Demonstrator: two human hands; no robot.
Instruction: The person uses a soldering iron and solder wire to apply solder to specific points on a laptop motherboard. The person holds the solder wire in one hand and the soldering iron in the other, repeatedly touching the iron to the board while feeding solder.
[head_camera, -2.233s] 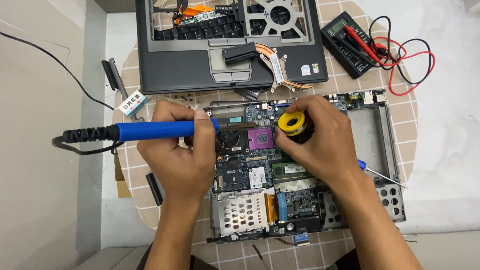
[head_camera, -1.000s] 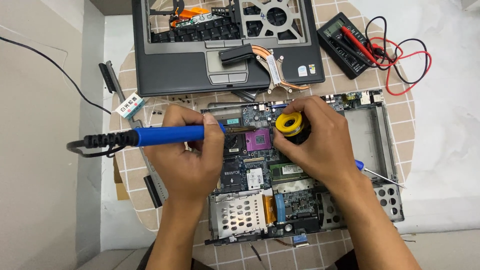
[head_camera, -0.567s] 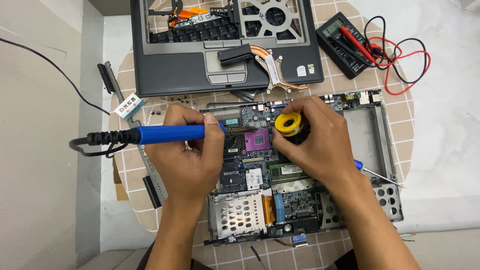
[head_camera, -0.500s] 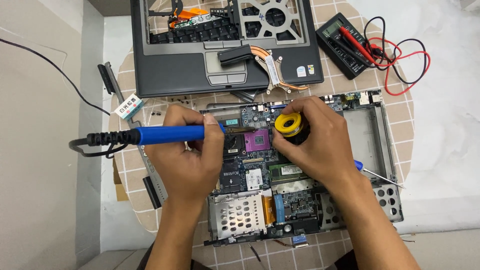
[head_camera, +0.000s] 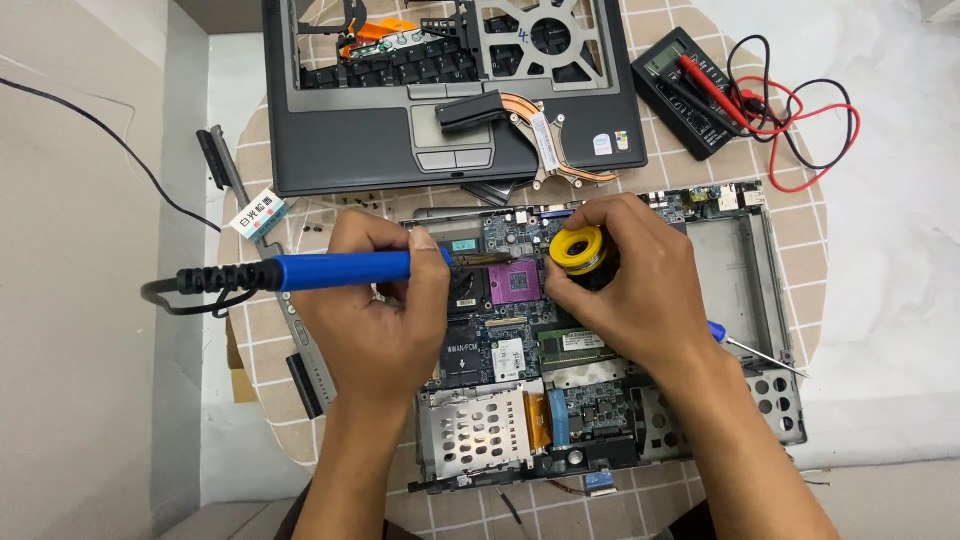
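The left hand (head_camera: 375, 320) has its fingers clamped around the blue-handled soldering iron with a black ribbed cord end (head_camera: 310, 271). The iron lies almost level, its handle pointing left, its tip end reaching over the exposed green laptop motherboard in its grey metal chassis (head_camera: 600, 400); the tip itself is hidden behind the thumb and board parts, so contact cannot be confirmed.

The right hand (head_camera: 640, 290) has its fingers closed on a small yellow spool of solder wire (head_camera: 578, 248), held just above the board beside the square purple processor socket (head_camera: 512, 284). The two hands sit near each other, with the socket between them.

The motherboard rests on a round table with a tan chequered cover (head_camera: 790, 215). Behind it lies a grey laptop palmrest shell with touchpad and stripped keyboard bay (head_camera: 400, 140), with a copper heat pipe assembly (head_camera: 540, 130) lying on it. At upper right, a black digital multimeter (head_camera: 690, 90) lies with red and black test leads (head_camera: 800, 110) coiled beside it. A blue-handled screwdriver (head_camera: 740, 345) lies on the chassis just right of the right wrist. A black cable (head_camera: 110, 140) runs off to the left.
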